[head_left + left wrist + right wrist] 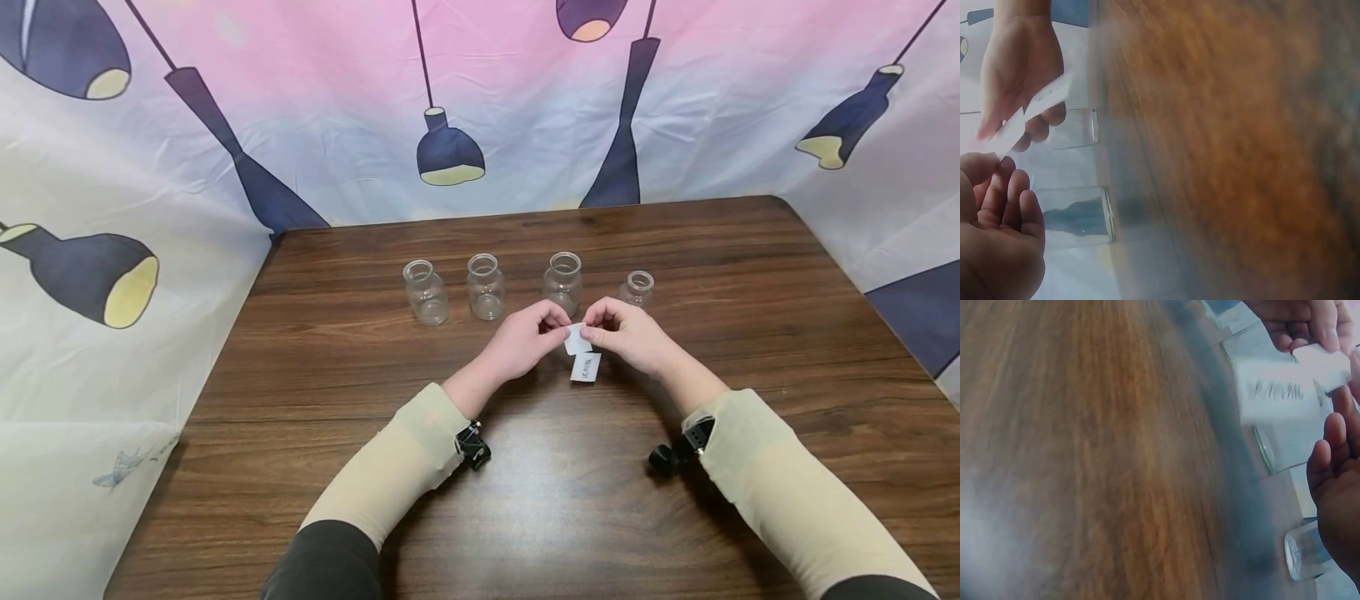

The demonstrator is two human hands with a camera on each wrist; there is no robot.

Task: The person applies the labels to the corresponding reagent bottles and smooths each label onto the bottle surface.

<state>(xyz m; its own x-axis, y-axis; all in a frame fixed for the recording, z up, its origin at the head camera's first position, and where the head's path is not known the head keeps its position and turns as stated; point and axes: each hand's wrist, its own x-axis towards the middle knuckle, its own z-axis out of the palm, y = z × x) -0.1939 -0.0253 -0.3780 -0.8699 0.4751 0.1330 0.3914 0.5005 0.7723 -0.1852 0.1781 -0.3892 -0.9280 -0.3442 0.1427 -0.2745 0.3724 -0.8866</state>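
Observation:
My left hand (525, 340) and right hand (630, 337) meet over the table, pinching a small white paper piece (576, 340) between them. Below it hangs a second white piece with dark writing (585, 367); how the two are joined cannot be told. In the left wrist view, the left hand (1000, 231) pinches the lower end of the white paper (1007, 136), the right hand (1022, 75) the other side. The right wrist view shows the written piece (1277, 392) beside the right hand (1341, 481), with the left hand (1304, 322) above.
Behind the hands stand several clear glass jars in a row: two at the left (427, 293) (486, 287), one just behind the fingers (562, 282), and a smaller one (637, 287) behind the right hand. A brown wooden table (300, 392) lies below, with a patterned cloth (360, 167) behind it.

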